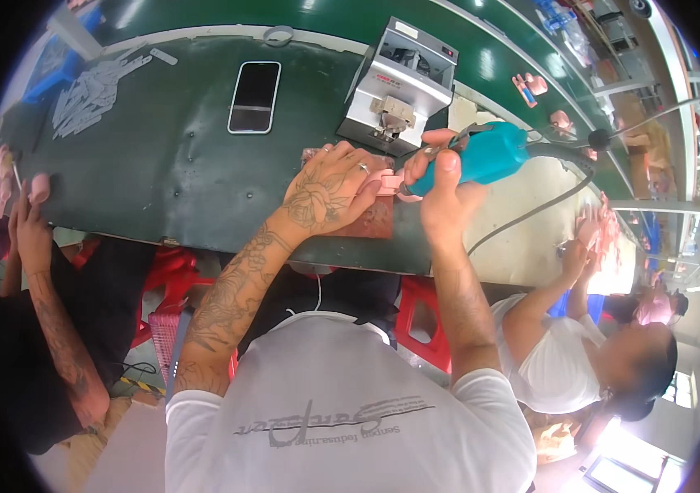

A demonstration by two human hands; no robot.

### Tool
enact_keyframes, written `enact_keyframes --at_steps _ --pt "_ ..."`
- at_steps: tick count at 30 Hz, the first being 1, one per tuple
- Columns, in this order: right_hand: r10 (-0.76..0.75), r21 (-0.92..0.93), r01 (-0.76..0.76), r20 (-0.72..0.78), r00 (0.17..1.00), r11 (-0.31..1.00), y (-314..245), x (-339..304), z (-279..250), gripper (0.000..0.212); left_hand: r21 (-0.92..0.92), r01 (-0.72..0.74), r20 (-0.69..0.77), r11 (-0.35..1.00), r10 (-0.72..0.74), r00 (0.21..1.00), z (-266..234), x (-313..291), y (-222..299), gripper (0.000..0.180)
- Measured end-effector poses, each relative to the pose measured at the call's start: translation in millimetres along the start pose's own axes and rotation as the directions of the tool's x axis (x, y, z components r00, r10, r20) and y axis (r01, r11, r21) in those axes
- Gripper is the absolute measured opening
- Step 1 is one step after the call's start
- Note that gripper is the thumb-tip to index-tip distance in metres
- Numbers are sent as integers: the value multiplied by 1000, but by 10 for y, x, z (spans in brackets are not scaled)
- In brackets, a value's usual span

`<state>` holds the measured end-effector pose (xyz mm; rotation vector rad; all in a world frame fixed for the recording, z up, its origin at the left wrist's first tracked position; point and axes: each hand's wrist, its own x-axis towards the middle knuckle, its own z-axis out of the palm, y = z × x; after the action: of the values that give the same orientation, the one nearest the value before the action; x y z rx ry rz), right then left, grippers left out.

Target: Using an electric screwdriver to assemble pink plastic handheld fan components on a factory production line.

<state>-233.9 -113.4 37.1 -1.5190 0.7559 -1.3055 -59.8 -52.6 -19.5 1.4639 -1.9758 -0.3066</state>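
Observation:
My left hand (329,187), tattooed and with rings on its fingers, lies over a reddish pad (376,220) near the table's front edge. Its fingers close on a small pink plastic part (389,183), whose kind I cannot make out. My right hand (445,191) is wrapped round a teal corded electric screwdriver (491,154), held lying over to one side. The screwdriver's front end points left and meets the pink part. Fingers hide where the two join. Just beyond both hands stands a grey box-shaped screw feeder (395,90).
A phone (254,97) lies left of the feeder, near a grey ring (278,35). Grey strips (95,94) are heaped far left. The screwdriver's cable (535,205) runs over the pale right-hand surface. Co-workers sit either side; a hand (31,234) at left is near a pink piece (40,188).

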Motion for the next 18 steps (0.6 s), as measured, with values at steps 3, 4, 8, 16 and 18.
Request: enact_keyframes --at_steps 3,4,8,16,18 --pt "26 8 -26 -1 1000 1000 16 -39 3 46 -5 26 61 1000 -26 998 -17 -3 1 40" --pt "19 17 -19 -17 1000 1000 19 -37 -2 45 0 31 61 1000 -31 998 -9 -4 9 40" --pt "25 31 -24 -19 1000 999 62 -47 -14 41 17 27 37 999 -28 999 44 -33 -3 40" --pt "10 12 -10 -4 1000 1000 227 -91 -33 43 45 -5 68 999 2 998 17 22 47 36" --pt "-16 24 16 0 1000 1000 242 -85 4 42 83 -23 45 996 19 999 22 27 25 35"
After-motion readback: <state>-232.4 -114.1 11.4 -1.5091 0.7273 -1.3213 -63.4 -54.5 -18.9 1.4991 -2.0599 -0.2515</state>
